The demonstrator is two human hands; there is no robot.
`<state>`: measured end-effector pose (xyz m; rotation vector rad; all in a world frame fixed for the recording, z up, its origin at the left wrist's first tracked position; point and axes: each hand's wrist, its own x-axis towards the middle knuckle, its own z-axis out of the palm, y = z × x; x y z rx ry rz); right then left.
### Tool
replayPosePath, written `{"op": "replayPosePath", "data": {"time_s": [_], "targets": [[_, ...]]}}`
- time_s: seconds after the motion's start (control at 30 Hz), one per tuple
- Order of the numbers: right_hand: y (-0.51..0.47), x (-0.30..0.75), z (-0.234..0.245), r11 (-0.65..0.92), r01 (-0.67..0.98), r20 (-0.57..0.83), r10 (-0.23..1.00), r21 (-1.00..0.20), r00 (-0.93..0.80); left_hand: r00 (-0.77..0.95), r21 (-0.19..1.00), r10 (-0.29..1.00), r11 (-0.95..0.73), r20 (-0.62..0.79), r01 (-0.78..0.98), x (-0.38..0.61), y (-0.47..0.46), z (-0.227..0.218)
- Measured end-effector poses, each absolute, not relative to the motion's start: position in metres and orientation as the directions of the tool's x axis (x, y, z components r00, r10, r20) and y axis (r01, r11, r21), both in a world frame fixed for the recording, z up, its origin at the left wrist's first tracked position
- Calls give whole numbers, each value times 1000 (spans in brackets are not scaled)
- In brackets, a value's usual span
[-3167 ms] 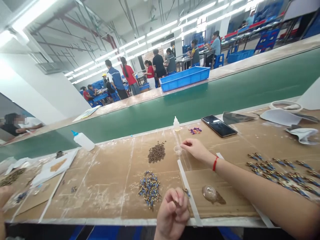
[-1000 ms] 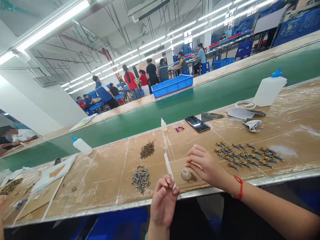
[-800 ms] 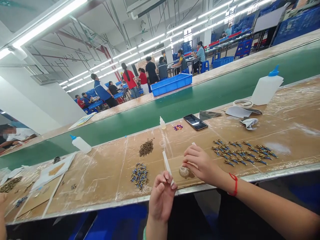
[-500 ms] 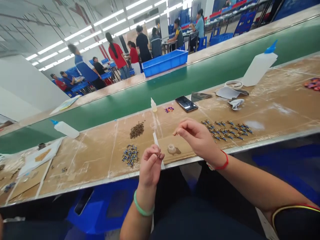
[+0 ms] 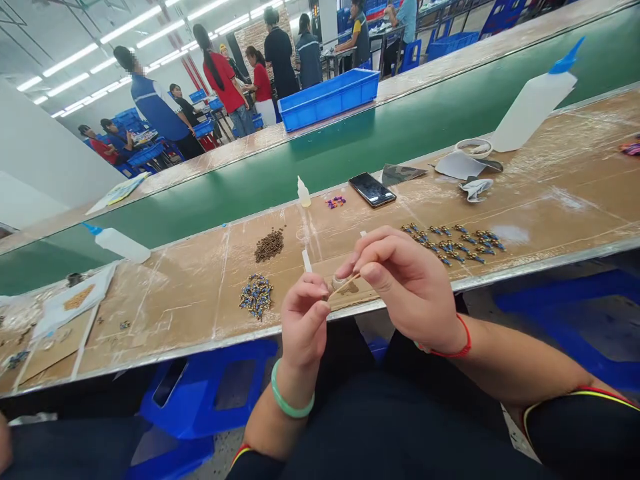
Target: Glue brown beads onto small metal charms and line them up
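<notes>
My left hand [image 5: 304,323], with a green bangle at the wrist, pinches a tiny dark piece [image 5: 325,297] between thumb and fingertips; its kind is too small to tell. In a pinch of my right hand [image 5: 413,290] is a thin wooden stick [image 5: 346,285], its tip at the left fingertips. Behind the stick a small clear cup [image 5: 338,283] stands on the table, partly hidden. To the left lie a heap of small brown pieces [image 5: 270,245] and a heap of blue-and-gold pieces [image 5: 256,297]. Similar blue-and-gold pieces [image 5: 467,239] lie in rows beyond my right hand.
A small dropper bottle [image 5: 303,193], a phone [image 5: 373,189] and a tape roll [image 5: 473,148] lie farther back. Large white bottles [image 5: 533,110] stand or lean at both sides. Behind runs a green belt [image 5: 225,190], with a blue crate [image 5: 330,100] on its far ledge.
My right hand has come down and left toward my left hand, bringing the stick's tip to the left fingertips. The left hand stays nearly in place. The view has tilted slightly.
</notes>
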<state>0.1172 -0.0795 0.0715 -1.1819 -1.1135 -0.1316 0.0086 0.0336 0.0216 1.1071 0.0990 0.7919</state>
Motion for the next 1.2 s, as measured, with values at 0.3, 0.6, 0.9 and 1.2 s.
{"op": "replayPosePath", "data": {"time_s": [0.3,0.6,0.9,1.2], "targets": [[-78,118,70,411,642,756,453,-647,472,701,840,646,168,302,-516,10,33,21],[-81,120,71,410,706,800,456,-578,390,682,833,662,154,312,-531,11,31,21],[-89,126,78,419,806,856,480,-418,194,716,818,636,224,289,-530,9,29,22],[-88,123,80,449,758,856,435,-474,278,776,803,571,313,267,-507,8,27,26]]}}
